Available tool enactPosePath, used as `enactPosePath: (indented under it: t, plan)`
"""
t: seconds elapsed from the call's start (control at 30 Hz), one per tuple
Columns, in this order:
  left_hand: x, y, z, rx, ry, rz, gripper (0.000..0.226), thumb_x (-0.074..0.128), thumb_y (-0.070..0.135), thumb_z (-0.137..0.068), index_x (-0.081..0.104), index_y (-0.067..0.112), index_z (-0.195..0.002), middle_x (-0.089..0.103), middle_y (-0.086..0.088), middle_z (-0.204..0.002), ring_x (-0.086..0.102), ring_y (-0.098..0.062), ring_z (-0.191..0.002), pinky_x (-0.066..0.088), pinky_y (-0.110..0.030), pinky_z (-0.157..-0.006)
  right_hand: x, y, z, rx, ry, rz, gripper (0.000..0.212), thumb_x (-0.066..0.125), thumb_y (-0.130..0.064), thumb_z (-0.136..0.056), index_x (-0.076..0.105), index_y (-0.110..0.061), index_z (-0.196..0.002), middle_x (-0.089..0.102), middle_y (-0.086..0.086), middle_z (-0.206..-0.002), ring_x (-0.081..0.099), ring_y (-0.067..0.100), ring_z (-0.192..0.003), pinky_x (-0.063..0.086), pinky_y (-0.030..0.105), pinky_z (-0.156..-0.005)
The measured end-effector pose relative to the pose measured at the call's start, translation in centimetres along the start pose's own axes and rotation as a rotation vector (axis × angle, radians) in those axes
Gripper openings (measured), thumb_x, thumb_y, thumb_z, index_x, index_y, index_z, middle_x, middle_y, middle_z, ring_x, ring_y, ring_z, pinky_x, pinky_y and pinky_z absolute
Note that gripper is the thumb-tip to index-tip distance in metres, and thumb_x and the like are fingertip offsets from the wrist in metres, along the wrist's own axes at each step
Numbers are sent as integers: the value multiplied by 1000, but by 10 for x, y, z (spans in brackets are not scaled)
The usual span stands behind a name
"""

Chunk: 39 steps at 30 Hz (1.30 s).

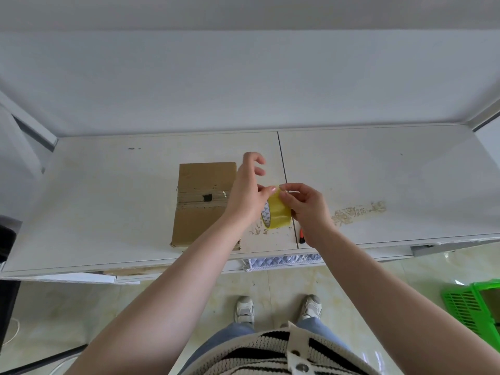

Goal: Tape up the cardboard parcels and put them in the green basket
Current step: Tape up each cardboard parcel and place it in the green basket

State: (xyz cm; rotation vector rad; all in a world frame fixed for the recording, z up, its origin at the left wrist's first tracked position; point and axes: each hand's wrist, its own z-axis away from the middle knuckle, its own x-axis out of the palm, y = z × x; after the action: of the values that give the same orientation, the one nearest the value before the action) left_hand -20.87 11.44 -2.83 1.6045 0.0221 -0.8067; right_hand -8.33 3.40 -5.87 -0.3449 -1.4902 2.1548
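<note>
green basket (460, 307) on floor, contents unclear

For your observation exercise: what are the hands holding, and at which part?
Both hands hold the roll of tape. The right hand grips its outer band at the right side; the left hand pinches its top edge with thumb and finger.

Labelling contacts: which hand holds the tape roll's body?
The right hand grips the tape roll; the left hand only pinches at its top edge.

Our left forearm is covering the cardboard parcel's (201, 201) near corner. The frame's right edge is cutting off the green basket (468, 307).
</note>
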Motion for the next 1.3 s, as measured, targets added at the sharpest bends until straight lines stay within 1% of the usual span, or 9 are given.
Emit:
enactPosePath:
  t: [0.13,0.27,0.4,0.6,0.73,0.83,1.0,1.13,1.3]
  plan:
    - [-4,1,-7,80,-58,-120,20,68,9,-89,55,24,-86,53,-2,-111,59,-1,-63,40,-5,-64,0,-2,-2,4,-4,14,11,70,-9,-87,71,-9,-99,74,11,-86,68,20,-74,57,32,-68]
    - [-1,2,-9,33,-56,-124,8,71,15,-88,72,22,-91,61,-2,-109,60,-2,-68,37,-9,-64,-1,-6,-5,-39,28,55,12,71,-6,-86,70,-9,-98,75,12,-89,69,23,-78,57,43,-79]
    - [3,3,-10,-67,-12,-48,6,76,19,-84,76,15,-89,67,1,-103,64,-9,-85,48,-20,-78,2,-8,-6,-66,64,105,14,72,-8,-86,70,-9,-100,75,12,-90,70,30,-83,56,50,-84]
    - [5,-2,-10,-180,15,-11,11,81,20,-79,74,13,-81,69,1,-86,63,-9,-78,45,-16,-66,2,-9,-6,-102,18,158,12,69,-10,-88,72,-20,-93,75,8,-88,68,31,-82,54,51,-83]
    - [9,-2,-10,-242,3,32,12,75,21,-85,68,17,-76,62,3,-84,56,-5,-75,41,-20,-65,3,-11,-5,-113,15,168,17,65,-8,-90,74,-23,-91,75,7,-84,66,20,-76,55,44,-77]
    - [13,0,-10,-374,-31,178,13,66,25,-92,66,15,-84,66,-7,-98,58,-20,-98,48,-35,-85,6,-15,-8,-111,42,187,15,67,-11,-89,75,-23,-89,75,1,-80,66,11,-72,54,30,-68]
    - [20,4,-16,-615,27,493,11,63,22,-94,58,12,-90,66,-9,-101,64,-25,-98,52,-41,-94,5,-17,-10,-154,105,170,14,61,-22,-94,74,-25,-101,73,-9,-83,64,-1,-74,51,15,-64]
    - [16,0,-21,-694,102,876,5,62,7,-92,62,4,-88,65,-9,-89,63,-19,-85,50,-33,-93,-11,-19,-19,99,130,223,33,55,-37,-97,62,-21,-125,64,-10,-95,60,8,-88,47,24,-76]
    - [15,-1,-23,-683,78,1021,8,64,6,-91,59,7,-85,65,-4,-80,63,-13,-74,54,-22,-76,-20,-17,-18,393,13,-81,26,58,-28,-97,66,-15,-118,68,8,-101,69,21,-78,57,30,-61]
